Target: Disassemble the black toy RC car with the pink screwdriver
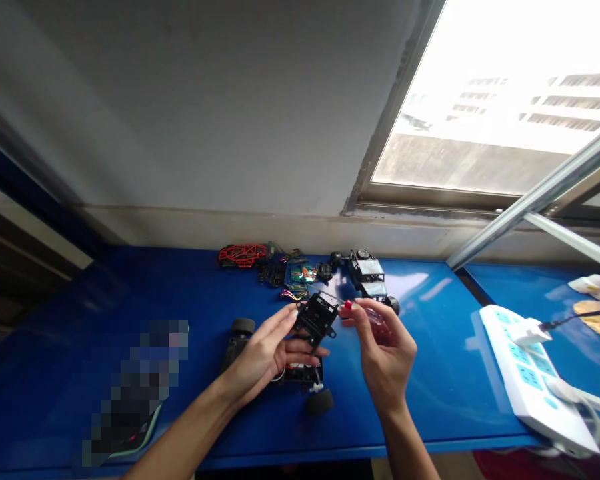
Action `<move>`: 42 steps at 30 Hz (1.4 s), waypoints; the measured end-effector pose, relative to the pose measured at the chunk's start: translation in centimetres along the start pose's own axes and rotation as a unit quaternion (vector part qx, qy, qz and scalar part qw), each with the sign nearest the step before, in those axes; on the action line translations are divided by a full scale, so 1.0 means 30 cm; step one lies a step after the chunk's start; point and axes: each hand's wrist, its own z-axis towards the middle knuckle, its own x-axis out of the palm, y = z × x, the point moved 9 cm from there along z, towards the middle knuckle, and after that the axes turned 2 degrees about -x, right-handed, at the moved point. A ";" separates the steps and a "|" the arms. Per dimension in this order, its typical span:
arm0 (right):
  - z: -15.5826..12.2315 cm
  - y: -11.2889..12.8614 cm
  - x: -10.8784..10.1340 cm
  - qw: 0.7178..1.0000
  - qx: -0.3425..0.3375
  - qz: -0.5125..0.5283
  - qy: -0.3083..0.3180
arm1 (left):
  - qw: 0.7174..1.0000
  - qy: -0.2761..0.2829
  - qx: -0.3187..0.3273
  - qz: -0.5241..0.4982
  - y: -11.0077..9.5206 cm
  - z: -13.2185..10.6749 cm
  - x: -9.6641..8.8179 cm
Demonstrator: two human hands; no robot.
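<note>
Above the chassis [307,376], a black part [316,319] is held by the left hand [274,345], a screwdriver [349,305] by the right hand [386,343]. Screwdriving is presumably in hand; alignment is required.

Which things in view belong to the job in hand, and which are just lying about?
Apparently in the job:
black plastic part, held in the left hand
what looks like a red-collared screwdriver, in the right hand
wheeled model-car chassis, below the left hand

Seemingly just lying about:
red lattice car frame
pale-panelled model car
white power strip
</note>
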 end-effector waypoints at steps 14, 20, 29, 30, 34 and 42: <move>-0.038 -0.005 0.029 0.999 -0.015 -0.003 0.028 | 0.976 -0.087 0.097 0.174 -0.074 -0.011 -0.022; -0.036 -0.018 -0.003 1.000 0.010 0.001 0.009 | 0.953 -0.097 0.128 0.258 -0.103 -0.029 -0.051; -0.012 -0.034 -0.037 0.999 0.050 -0.003 0.002 | 0.826 -0.051 0.267 0.494 -0.154 -0.060 -0.013; -0.006 -0.030 -0.042 0.999 0.052 0.002 0.005 | 0.812 -0.042 0.285 0.507 -0.155 -0.068 -0.005; 0.012 -0.001 -0.058 0.998 0.061 0.009 0.033 | 0.712 0.010 0.403 0.575 -0.165 -0.126 0.051; 0.045 0.094 -0.050 0.993 0.058 -0.025 0.096 | 0.552 0.049 0.509 0.658 -0.168 -0.188 0.097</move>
